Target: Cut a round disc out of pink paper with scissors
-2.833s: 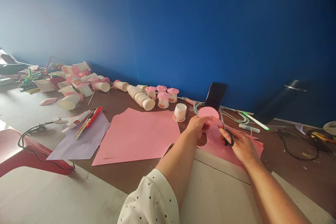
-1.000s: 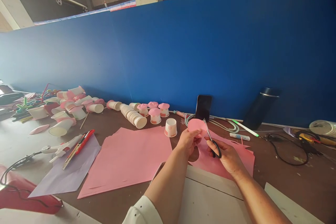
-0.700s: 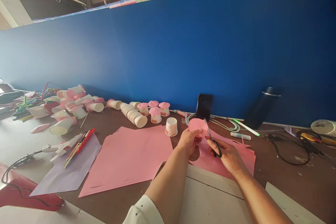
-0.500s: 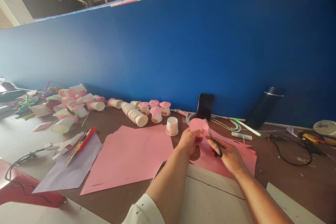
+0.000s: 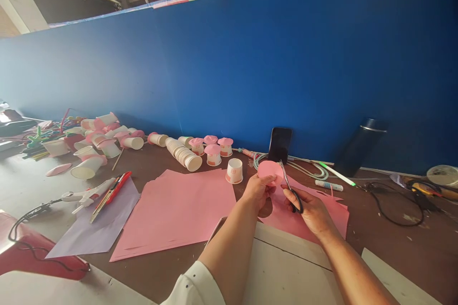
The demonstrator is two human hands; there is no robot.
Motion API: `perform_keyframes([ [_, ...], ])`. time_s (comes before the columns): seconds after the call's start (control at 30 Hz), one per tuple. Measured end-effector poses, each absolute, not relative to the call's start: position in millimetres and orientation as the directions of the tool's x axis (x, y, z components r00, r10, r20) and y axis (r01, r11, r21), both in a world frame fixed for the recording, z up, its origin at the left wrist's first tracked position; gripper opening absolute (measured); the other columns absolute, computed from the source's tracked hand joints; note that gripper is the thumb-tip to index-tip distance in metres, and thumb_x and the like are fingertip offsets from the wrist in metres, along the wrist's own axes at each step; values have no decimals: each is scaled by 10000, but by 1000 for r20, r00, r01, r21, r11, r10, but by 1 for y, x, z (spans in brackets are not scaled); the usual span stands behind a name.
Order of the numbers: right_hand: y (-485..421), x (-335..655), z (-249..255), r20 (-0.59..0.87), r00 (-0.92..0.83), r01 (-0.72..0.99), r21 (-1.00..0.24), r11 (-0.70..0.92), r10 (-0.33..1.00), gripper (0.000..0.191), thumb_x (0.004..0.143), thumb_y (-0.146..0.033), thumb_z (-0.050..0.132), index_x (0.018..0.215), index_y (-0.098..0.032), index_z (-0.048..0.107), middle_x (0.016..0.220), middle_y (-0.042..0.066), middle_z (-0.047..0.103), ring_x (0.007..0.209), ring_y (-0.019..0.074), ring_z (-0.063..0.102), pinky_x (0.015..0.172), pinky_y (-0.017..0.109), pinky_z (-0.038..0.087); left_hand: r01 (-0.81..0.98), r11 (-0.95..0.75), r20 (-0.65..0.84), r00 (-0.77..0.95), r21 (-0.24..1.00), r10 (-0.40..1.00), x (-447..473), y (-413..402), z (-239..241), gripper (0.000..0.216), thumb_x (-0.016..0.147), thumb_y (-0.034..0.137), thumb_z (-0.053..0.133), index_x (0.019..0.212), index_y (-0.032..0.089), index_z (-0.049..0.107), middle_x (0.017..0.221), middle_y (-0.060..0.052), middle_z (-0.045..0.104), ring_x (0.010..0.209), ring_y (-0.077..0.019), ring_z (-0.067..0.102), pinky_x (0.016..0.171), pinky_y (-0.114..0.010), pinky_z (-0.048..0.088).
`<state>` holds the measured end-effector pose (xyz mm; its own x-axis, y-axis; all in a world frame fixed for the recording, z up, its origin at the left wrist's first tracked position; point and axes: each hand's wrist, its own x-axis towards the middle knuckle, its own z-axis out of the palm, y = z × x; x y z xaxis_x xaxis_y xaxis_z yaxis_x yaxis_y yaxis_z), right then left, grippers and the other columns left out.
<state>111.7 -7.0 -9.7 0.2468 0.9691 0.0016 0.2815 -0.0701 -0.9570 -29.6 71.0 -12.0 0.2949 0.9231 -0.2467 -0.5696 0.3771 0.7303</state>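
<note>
My left hand (image 5: 258, 191) pinches a round pink paper disc (image 5: 269, 170) by its lower edge, thumb on top. Gripped in my right hand (image 5: 310, 208) is a pair of black-handled scissors (image 5: 295, 198), its blades pointing up beside the disc's right edge. Whether the blades touch the paper I cannot tell. Beneath both hands lies pink paper with cut-outs (image 5: 322, 217), a round hole showing near my left wrist. Left of my hands stands an upright paper cup (image 5: 234, 172), and a stack of large pink sheets (image 5: 175, 214) is spread out flat.
Several cups with pink paper tops (image 5: 213, 155) stand behind the sheets, beside a row of nested cups (image 5: 183, 154). A red utility knife (image 5: 111, 195) and a glue gun (image 5: 88, 195) lie left. A phone (image 5: 280, 144) leans on the blue panel near a dark bottle (image 5: 365, 147).
Almost nothing differs. Both hands, the disc and the scissors keep nearly the same place, while the whole view shifts very slightly.
</note>
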Motion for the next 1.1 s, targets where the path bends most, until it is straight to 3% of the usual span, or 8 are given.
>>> perform_keyframes([
  [0.77, -7, 112, -11, 59, 248, 321, -947, -25, 967, 541, 747, -690, 718, 978, -220, 854, 660, 6, 654, 681, 210, 599, 683, 313, 488, -531, 387, -240, 326, 754, 914, -29, 71, -11, 299, 618, 203, 877, 793, 159, 639, 758, -36, 639, 687, -113, 549, 680, -240, 462],
  [1.1, -8, 111, -7, 16, 280, 272, -960, -63, 960, 541, 709, -680, 750, 970, -217, 852, 674, 4, 667, 699, 211, 613, 688, 309, 499, -523, 384, -237, 328, 761, 915, -28, 73, -14, 338, 598, 235, 902, 817, 158, 655, 773, -41, 635, 696, -120, 551, 685, -252, 460],
])
